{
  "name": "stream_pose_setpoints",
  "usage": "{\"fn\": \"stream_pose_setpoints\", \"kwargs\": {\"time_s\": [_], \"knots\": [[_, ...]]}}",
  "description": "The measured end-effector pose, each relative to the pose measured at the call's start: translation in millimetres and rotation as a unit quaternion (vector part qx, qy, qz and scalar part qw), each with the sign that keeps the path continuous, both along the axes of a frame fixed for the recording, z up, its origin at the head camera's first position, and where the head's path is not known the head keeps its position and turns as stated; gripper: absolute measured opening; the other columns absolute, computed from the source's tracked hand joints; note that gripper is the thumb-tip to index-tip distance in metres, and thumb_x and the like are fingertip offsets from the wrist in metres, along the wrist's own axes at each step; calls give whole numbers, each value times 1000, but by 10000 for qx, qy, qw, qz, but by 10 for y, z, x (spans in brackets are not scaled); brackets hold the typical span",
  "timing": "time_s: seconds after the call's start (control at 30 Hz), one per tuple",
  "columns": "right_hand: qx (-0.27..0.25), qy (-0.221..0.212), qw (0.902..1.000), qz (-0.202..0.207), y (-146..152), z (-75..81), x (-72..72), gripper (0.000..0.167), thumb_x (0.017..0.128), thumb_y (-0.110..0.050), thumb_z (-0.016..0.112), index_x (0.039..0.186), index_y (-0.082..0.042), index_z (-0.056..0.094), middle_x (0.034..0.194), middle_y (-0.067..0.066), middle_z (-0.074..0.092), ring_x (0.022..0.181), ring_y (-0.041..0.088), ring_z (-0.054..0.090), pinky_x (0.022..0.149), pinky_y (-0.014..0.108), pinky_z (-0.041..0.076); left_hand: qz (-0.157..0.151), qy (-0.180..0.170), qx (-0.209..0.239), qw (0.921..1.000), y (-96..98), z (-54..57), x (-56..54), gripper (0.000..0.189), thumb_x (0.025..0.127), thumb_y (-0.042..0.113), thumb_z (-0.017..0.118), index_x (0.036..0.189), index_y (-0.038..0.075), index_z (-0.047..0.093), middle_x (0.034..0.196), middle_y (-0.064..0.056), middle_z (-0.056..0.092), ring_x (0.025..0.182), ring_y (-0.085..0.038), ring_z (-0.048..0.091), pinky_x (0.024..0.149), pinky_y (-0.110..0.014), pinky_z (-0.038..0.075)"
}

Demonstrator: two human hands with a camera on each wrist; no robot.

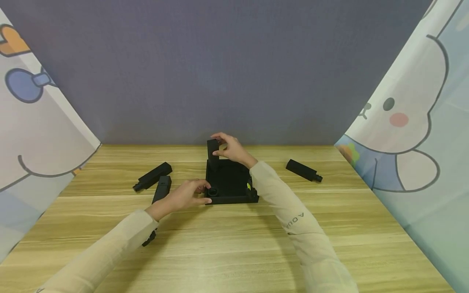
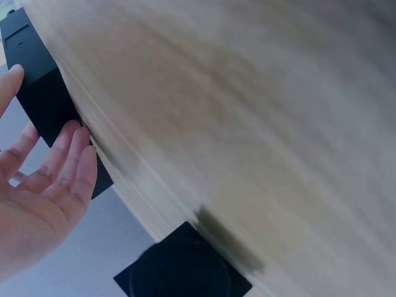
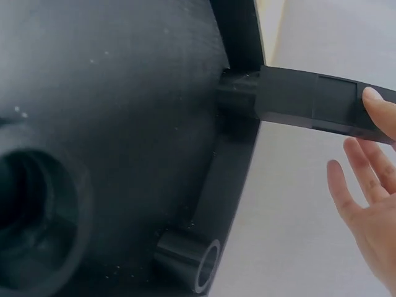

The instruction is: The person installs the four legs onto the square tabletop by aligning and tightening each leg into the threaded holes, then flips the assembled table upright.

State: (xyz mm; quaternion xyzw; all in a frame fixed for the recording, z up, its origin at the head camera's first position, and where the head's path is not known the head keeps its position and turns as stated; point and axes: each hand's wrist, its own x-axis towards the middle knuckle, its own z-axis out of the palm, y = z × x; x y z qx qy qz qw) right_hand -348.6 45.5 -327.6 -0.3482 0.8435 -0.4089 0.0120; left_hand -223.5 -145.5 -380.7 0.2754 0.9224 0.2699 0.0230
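Leg (image 1: 213,151), upright near mid-frame at the upper-left corner of the tray (image 1: 230,200) (lower-left corner pinched by left fingers (image 2: 85,176)), is held by right fingers (image 3: 362,170). Crooked seating could be caused by tilting.

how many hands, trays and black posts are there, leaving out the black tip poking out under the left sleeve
Hands: 2 (left hand, right hand)
Trays: 1 (black tray)
Posts: 4 (held post, far left post, near left post, right post)
Total: 7

Black post (image 1: 210,151), upright, seemingly seated in tray (image 1: 231,200)
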Motion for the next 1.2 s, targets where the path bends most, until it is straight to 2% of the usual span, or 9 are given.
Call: {"fn": "stream_pose_setpoints", "kwargs": {"time_s": [0.1,0.27,0.57,0.83,1.1,1.2], "knots": [[20,-58,9999,131,13,25,-11,51,81,-11,68,128,-12,49,125,10,51,111,23,53,83,34,51,-18,-22,8,10000,3,5,6,41,81,38,68,111,11,59,108,-7,63,92,-21,63,79,-36,52],[-67,-149,9996,231,18,42,-11,46,82,-8,67,126,-11,52,115,10,57,106,23,56,80,32,52,-4,-24,-1,10000,11,6,7,41,81,38,68,111,12,59,107,-6,63,92,-21,62,78,-36,52],[-350,-16,9992,-189,-18,-47,19,42,82,-13,68,121,-11,54,105,10,60,95,22,59,71,29,53,-29,47,23,10000,7,5,6,40,80,34,69,110,9,59,103,-8,64,89,-21,63,76,-36,52],[-438,29,9984,-344,-37,-86,36,42,82,-15,68,120,-11,53,106,10,60,97,26,59,74,31,52,-86,86,66,9999,3,0,-2,41,80,35,69,109,8,60,103,-9,64,88,-22,63,74,-37,52],[-226,-47,9997,-40,16,-47,2,50,80,-11,69,126,-10,49,119,10,55,104,26,56,78,32,52,-4,47,-24,10000,-2,-2,-2,41,80,37,69,110,10,60,105,-7,64,90,-21,62,76,-36,52],[-193,-157,9997,70,37,-19,-7,50,80,-9,70,126,-10,50,119,11,54,104,25,56,79,32,52,-1,40,-17,10000,-1,2,-1,41,80,36,69,110,10,60,105,-7,64,90,-21,62,76,-36,52]]}}
